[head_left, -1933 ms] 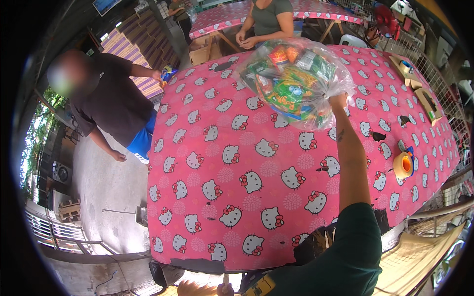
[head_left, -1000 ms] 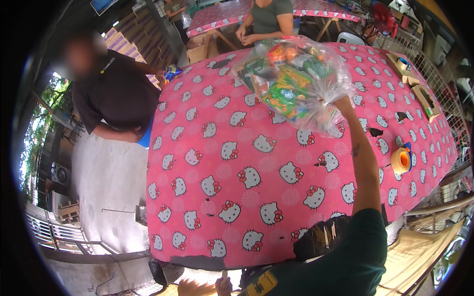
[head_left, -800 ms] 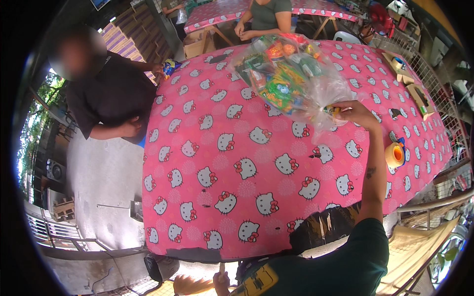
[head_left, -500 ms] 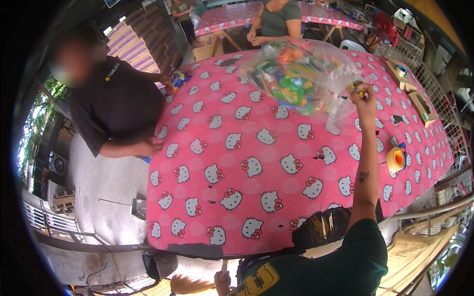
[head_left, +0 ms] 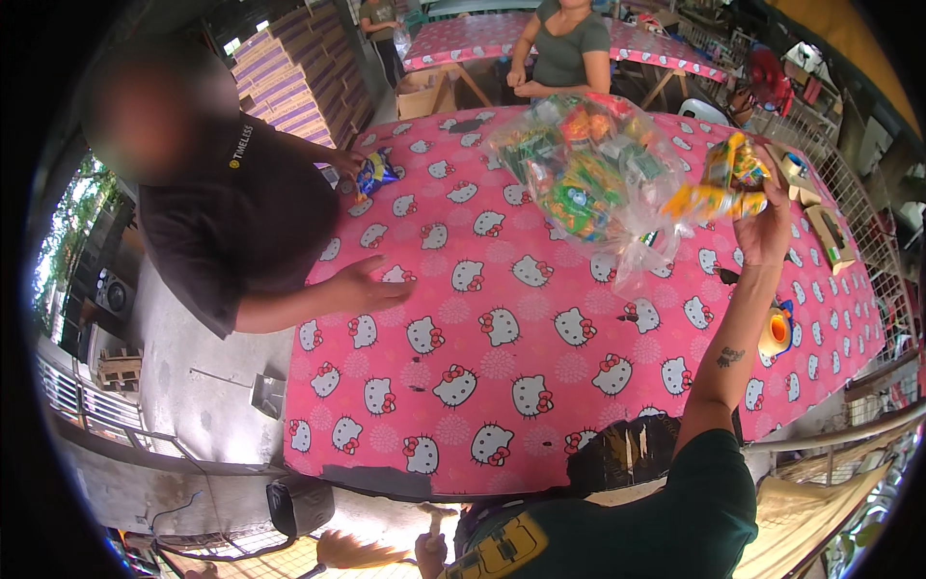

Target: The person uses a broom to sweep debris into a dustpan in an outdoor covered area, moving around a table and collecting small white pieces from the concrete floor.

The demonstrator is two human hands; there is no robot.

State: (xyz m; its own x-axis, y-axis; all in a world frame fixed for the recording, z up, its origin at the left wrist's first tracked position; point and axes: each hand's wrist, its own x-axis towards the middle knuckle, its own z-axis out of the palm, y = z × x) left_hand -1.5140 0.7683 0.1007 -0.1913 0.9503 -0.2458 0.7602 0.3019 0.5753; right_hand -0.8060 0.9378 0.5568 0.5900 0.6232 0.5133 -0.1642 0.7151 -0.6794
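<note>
My right hand (head_left: 764, 230) is raised over the table's right side, closed on yellow snack packets (head_left: 735, 164); one of them is smeared by motion. Just left of it lies a large clear plastic bag (head_left: 644, 253), filled with colourful snack packs. Low at the table's near edge, my left hand (head_left: 431, 554) is wrapped round a pale stick-like handle (head_left: 437, 521). Straw-coloured broom bristles (head_left: 355, 550) show beside that hand; whether they join the handle is unclear. Both rest on or near a pink patterned tablecloth area (head_left: 540, 415).
A person in a dark shirt (head_left: 260, 212) stands at the left, one hand over the table, the other at a blue snack pack (head_left: 374, 174). Another person (head_left: 569, 53) stands across. Tape (head_left: 775, 333) and cardboard pieces (head_left: 830, 236) lie right. Stacked cartons (head_left: 289, 77) stand behind.
My right hand has drawn away from the bag to the right, bringing the yellow packets into fuller view. The person at left has reached an open hand farther over the table.
</note>
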